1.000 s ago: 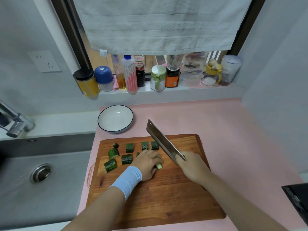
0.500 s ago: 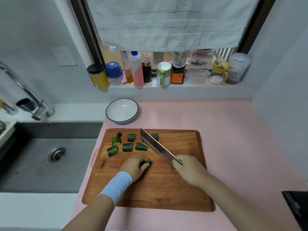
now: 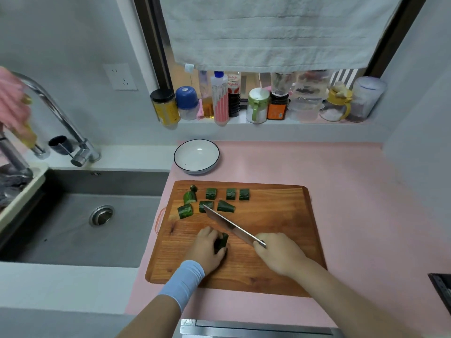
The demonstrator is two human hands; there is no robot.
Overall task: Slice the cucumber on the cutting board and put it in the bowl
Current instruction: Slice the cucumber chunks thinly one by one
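A wooden cutting board (image 3: 273,269) lies on the pink counter. Several dark green cucumber chunks (image 3: 220,200) sit in two rows at its far left. My left hand (image 3: 207,250), with a pale blue wristband, is closed on a short cucumber piece (image 3: 221,242) resting on the board. My right hand (image 3: 278,254) grips the handle of a cleaver (image 3: 229,225); the blade points up-left, its tip near the cut chunks. A white bowl (image 3: 196,156) with a dark rim stands empty behind the board's left corner.
A steel sink (image 3: 92,215) with a tap (image 3: 61,120) lies to the left. Bottles and jars (image 3: 256,103) line the window sill at the back. A towel (image 3: 266,30) hangs above them. A dark object (image 3: 441,289) sits at the right edge.
The view has shifted left and back, showing more of the sink. The cleaver has lowered toward the board and moved left. My left hand still holds the cucumber piece, now turned more upright.
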